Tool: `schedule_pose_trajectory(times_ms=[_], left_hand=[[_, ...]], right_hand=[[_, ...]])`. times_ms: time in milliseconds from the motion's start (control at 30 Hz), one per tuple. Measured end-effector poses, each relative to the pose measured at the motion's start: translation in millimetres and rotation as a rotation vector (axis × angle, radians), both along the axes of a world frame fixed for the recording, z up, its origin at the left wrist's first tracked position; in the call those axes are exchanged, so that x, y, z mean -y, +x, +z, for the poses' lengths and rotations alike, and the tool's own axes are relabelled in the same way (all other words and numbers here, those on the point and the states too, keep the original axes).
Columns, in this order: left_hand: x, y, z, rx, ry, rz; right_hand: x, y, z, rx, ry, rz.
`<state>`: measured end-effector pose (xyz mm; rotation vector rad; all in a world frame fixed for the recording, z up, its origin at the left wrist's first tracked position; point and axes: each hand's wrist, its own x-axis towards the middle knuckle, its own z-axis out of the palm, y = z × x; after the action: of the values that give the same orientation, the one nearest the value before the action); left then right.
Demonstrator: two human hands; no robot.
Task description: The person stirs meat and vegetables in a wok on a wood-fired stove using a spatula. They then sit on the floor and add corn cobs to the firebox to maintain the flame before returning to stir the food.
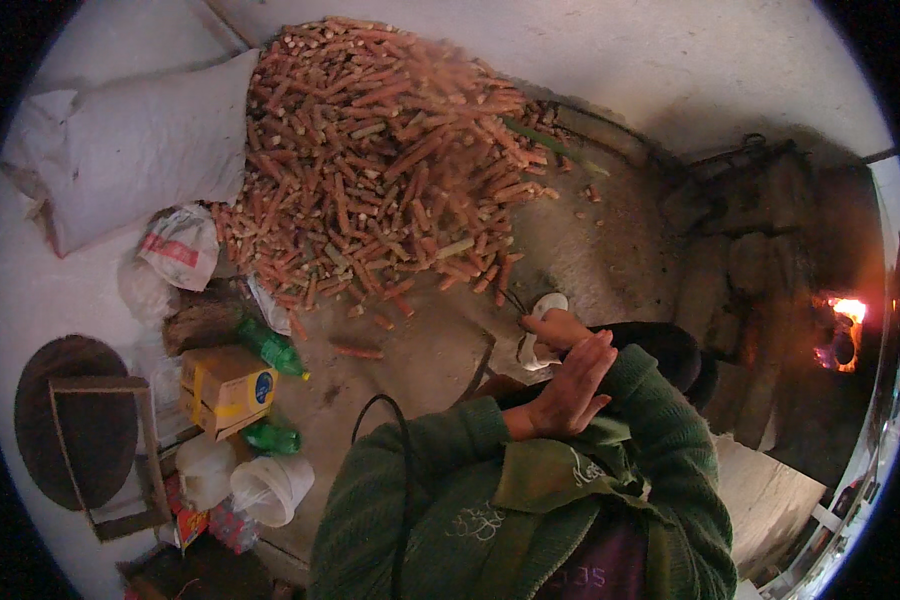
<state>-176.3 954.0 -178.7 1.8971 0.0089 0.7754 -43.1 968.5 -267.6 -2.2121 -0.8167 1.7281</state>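
Observation:
My left hand (pixel 562 390) lies flat across my right wrist, its fingers together and the thumb apart; nothing shows in it. My right hand (pixel 559 330) reaches left beneath it, over a white shoe (pixel 551 304). A thin dark strand (pixel 516 300) shows by its fingertips; whether the hand grips it is unclear. Green knitted sleeves cover both arms. Beyond the hands, a large heap of reddish corncobs (pixel 382 157) spreads over the floor, with a few loose cobs at its near edge.
Flames burn in a stove opening (pixel 844 330) at the right. A white sack (pixel 150 150) lies left of the heap. Nearer are a cardboard box (pixel 229 386), green plastic bottles (pixel 274 349), a white bucket (pixel 274 487) and a wooden frame (pixel 150 450). A black cable (pixel 401 427) loops by my left arm.

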Motion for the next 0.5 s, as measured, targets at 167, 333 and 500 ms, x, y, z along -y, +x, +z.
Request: schedule_pose_trajectory(times_ms=[167,333,500], left_hand=[[0,-2,1,0.008,0.005,0.006],[0,-2,0,0.010,0.022,0.021],[2,-1,-1,0.009,0.010,0.017]], right_hand=[[-17,-12,8,0.059,0.036,0.239],[-19,-29,-3,0.096,0.205,0.386],[-10,-28,7,0.161,0.156,0.453]])
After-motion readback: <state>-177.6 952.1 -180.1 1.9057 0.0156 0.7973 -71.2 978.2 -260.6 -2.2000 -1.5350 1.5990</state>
